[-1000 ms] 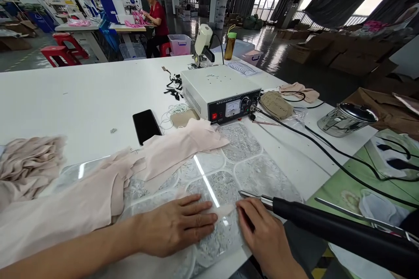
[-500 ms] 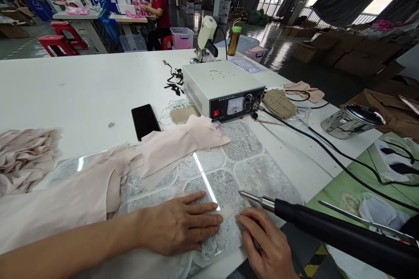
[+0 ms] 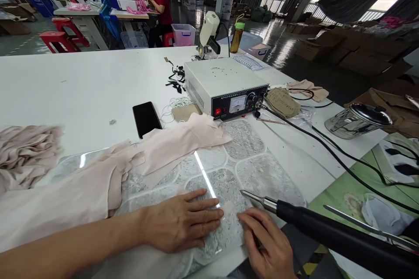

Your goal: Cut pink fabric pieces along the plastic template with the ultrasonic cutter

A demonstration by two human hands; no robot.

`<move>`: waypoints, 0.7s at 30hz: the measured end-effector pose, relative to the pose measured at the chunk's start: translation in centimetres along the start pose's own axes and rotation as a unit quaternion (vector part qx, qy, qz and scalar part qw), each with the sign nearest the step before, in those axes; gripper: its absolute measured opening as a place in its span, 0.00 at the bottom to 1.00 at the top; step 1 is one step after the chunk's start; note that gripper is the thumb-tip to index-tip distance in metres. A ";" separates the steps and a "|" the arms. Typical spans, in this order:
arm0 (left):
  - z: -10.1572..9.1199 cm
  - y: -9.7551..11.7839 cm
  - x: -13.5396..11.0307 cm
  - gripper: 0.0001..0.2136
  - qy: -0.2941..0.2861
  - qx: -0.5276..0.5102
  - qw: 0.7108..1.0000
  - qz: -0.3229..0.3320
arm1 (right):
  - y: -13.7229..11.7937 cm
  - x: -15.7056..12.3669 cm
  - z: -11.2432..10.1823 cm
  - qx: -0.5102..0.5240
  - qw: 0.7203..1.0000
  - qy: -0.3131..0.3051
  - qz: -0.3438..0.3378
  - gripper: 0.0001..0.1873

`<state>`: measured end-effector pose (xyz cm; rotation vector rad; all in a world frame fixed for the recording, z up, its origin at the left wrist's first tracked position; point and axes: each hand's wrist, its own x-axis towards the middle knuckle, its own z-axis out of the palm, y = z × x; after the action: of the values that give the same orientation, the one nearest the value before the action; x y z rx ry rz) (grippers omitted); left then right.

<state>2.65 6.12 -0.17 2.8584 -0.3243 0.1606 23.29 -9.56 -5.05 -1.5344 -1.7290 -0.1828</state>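
My left hand lies flat with its fingers stretched out on a patterned clear mat. Pale pink fabric spreads under and beside its wrist. Just past its fingertips shows a small pale, translucent patch, too faint to name. My right hand rests on the mat's near edge, fingers curled and the tips pressed together; whatever they pinch is hidden. Above it a black pen-shaped tool with a metal tip points left, apart from the fingers. More pale pink fabric pieces lie along the mat's far side.
Behind the mat stands a white control box with a cable running right. A phone, a fabric pile, a tape dispenser-like device, a bottle and a glass jar surround it. A co-worker sits at a sewing machine.
The view has shifted slightly. Both my hands keep nearly the same places on the mat. The pale patch between them shows a little more clearly. The co-worker's hand has risen.
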 end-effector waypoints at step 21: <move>1.0 -0.1 -0.4 0.19 0.006 -0.002 1.000 0.002 | 0.2 -1.1 -0.4 0.028 0.998 0.007 0.050 0.13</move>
<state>2.34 6.06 -1.25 2.8511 -0.3281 0.1763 23.59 -10.62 -5.53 -1.5702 -1.6287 -0.0933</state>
